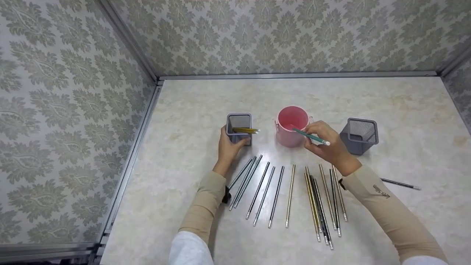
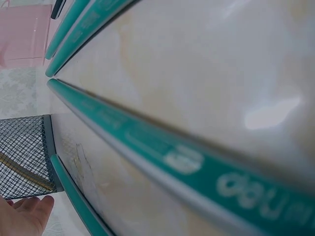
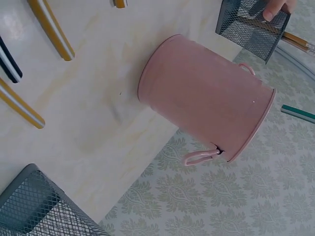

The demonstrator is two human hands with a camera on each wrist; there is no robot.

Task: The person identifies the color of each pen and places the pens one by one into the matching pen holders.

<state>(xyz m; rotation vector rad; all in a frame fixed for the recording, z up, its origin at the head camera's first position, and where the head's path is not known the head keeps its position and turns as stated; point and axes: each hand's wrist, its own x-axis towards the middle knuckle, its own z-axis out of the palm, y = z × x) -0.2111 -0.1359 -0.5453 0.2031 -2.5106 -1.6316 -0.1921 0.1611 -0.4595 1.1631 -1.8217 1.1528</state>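
Observation:
My left hand grips a grey mesh pencil holder, thumb across its near side and fingers round the left. A couple of yellow pencils lean in it, their white ends poking over the right rim. In my right hand a green pencil is pinched, tilted, its far end over the mouth of a pink bucket. The right wrist view shows that bucket from the side, the green pencil beyond its rim. Green pencils lie by my left wrist.
A second mesh holder stands right of the bucket. Black pencils and gold pencils are spread across the front of the table. One dark pencil lies beside my right forearm. Patterned walls border the table.

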